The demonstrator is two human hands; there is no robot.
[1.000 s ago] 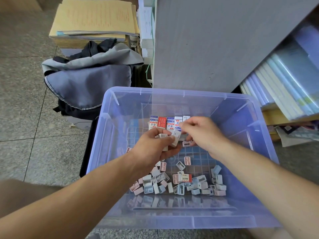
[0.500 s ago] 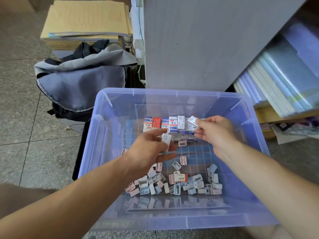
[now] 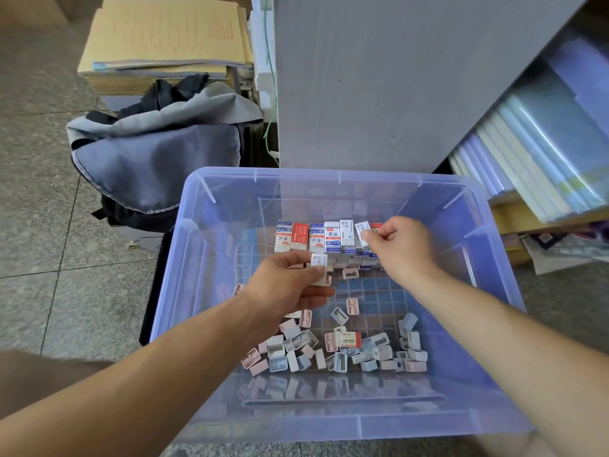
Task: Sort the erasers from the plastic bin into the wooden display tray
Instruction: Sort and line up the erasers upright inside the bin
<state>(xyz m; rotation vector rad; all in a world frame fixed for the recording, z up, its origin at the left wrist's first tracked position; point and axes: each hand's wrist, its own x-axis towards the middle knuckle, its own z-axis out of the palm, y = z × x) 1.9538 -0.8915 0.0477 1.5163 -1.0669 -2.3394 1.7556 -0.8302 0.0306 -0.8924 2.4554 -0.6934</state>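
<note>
From overhead, the translucent plastic bin (image 3: 487, 258) blurs its gridded floor. Inside it, the left hand (image 3: 290, 285) pinches a white eraser (image 3: 319, 268); the right hand (image 3: 402, 245) grips another eraser (image 3: 362, 233) at the far-wall row (image 3: 316, 237). Small boxy pieces (image 3: 333, 351) heap nearer; print unreadable.

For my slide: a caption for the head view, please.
Both hands hold erasers over a bin.
</note>
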